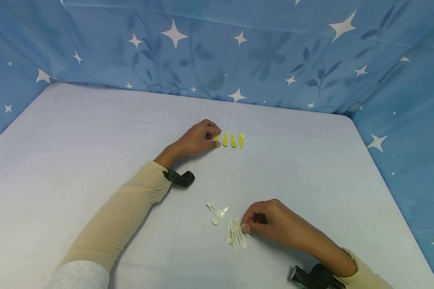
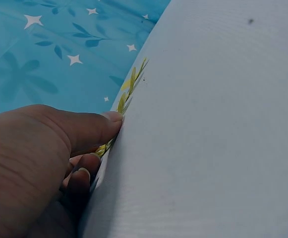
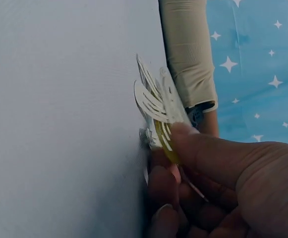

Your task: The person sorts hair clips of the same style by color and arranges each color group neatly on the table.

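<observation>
My left hand [image 1: 199, 138] is at the far part of the table, its thumb and fingertips around a yellow snap hair clip [image 1: 216, 137]. To its right stand three more yellow clips in a row, the nearest one [image 1: 225, 139] close to the fingertips. Lower down, my right hand [image 1: 275, 222] has its thumb and fingers at the right side of a pile of pale hair clips [image 1: 229, 233]. In the right wrist view the thumb presses on clips, with a yellowish one [image 3: 166, 141] between thumb and fingers and white ones [image 3: 151, 104] fanned beyond.
Two pale clips [image 1: 220, 216] lie crossed just left of the pile. A white cloth covers the table [image 1: 311, 168]. Blue curtains [image 1: 209, 48] with white stars hang behind the back edge and along the sides. Each wrist wears a black camera [image 1: 182, 178].
</observation>
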Motion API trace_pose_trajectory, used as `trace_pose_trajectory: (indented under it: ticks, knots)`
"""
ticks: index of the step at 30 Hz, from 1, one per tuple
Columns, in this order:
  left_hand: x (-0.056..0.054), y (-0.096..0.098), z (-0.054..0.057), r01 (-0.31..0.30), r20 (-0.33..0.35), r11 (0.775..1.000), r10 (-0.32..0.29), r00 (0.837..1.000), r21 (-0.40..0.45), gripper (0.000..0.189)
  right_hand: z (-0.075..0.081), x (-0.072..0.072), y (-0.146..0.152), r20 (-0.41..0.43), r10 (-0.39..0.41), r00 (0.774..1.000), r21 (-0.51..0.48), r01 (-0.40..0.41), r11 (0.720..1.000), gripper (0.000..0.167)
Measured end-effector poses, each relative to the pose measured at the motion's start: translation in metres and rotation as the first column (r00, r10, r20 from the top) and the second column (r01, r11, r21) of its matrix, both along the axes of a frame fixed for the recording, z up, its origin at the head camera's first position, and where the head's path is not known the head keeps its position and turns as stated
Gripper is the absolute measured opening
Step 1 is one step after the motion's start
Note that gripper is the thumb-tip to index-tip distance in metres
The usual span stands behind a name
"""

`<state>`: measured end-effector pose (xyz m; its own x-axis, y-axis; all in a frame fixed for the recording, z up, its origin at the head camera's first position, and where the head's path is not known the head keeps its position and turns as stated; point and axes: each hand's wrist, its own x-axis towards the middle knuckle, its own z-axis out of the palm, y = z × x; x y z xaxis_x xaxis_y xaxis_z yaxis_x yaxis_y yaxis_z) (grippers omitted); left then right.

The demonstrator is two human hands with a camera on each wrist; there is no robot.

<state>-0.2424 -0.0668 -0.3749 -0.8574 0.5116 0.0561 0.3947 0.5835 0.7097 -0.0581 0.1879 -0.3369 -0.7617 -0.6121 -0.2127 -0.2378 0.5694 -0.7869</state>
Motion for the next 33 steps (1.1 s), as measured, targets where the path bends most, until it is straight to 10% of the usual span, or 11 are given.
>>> trace_pose_trajectory:
  ticks: [10,21,33]
  knots:
    - [0.0026,0.0005,0.0021,0.002,0.002,1.0,-0.002,1.0,0.004,0.042,0.0001,-0.0015,0.0036,0.021,0.013,1.0,0.008,-0.013,1.0,0.007]
    - [0.0025,-0.0003,0.0018,-0.007,0.007,1.0,0.007,1.0,0.003,0.043,0.0004,-0.0048,0.0047,-0.088,0.074,0.993,0.006,-0.074,0.997,0.029]
    - [0.0012,0.0,0.0001,-0.009,0.005,1.0,0.009,1.0,-0.001,0.043,0.0002,-0.0065,0.0012,-0.252,0.037,0.967,0.143,0.0,0.99,0.018]
